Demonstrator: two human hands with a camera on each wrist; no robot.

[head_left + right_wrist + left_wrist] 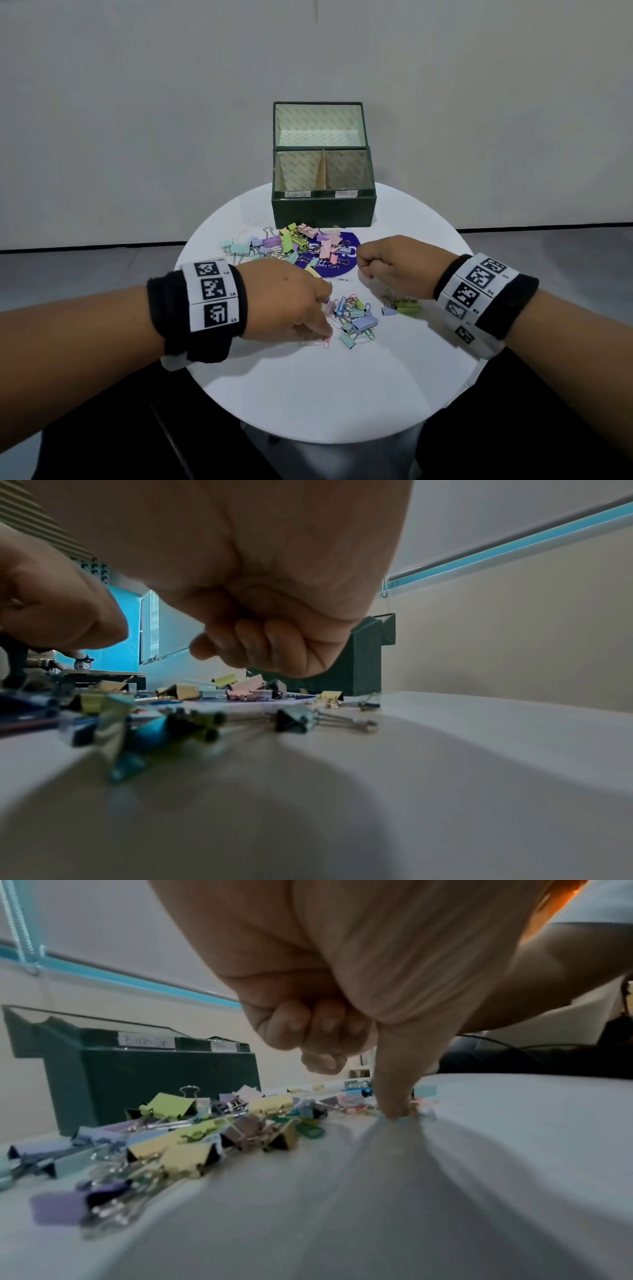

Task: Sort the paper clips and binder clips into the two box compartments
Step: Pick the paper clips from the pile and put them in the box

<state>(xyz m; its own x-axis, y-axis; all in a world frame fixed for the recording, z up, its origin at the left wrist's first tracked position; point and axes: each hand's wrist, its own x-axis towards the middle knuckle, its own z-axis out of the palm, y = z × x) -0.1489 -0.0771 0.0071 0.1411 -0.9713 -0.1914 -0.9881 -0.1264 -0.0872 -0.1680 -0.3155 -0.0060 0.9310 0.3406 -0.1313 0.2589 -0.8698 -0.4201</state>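
A dark green box stands at the back of the round white table; its two front compartments carry small white labels. Pastel binder clips lie heaped in front of it. Nearer me is a small mix of paper clips and binder clips. My left hand hovers low at this mix. Its fingers are curled into the palm, and the thumb presses down by a pink paper clip. My right hand is a closed fist just above the table, with nothing visible in it.
A purple round sticker lies under part of the clip heap. Two green binder clips and a small blue one sit under my right wrist. The box has a taller rear compartment. A grey wall stands behind.
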